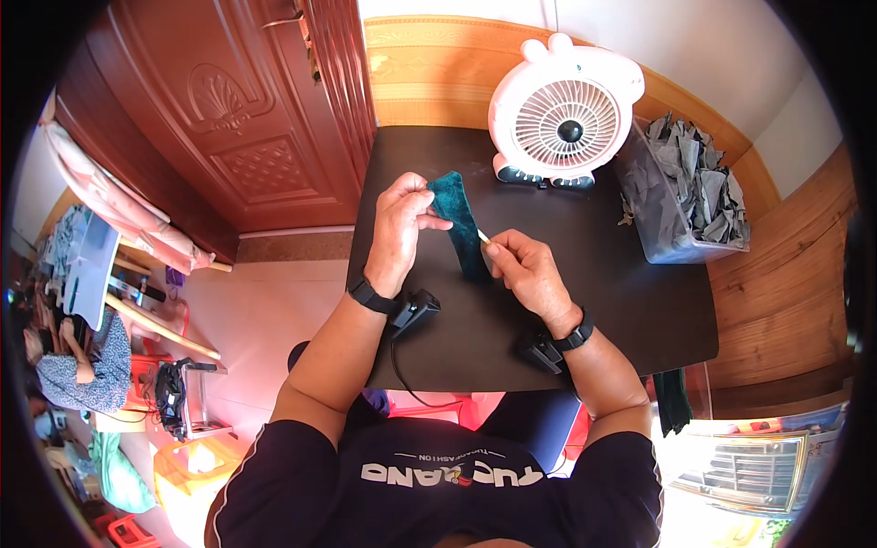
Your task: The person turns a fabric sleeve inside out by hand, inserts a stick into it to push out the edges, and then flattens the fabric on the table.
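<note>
A dark green velvety strip of cloth (464, 226) hangs over the table, its top end between the thumb and fingers of my left hand (400, 224). My right hand (525, 269) is closed in a pinch beside the strip's right edge. From its fingertips pokes a small white piece (483, 236), too small to identify, close against the cloth. Whether my right fingers also grip the cloth's edge I cannot tell. Black bands with small box-like devices are on both wrists.
The dark table (630, 320) bears a pink cartoon-shaped fan (565, 119) at the back and a clear bin (681, 219) of grey cloth scraps at right. More green strips (673, 402) hang past the right edge. A cable (402, 379) runs below my left wrist. Another person (82, 365) sits far left.
</note>
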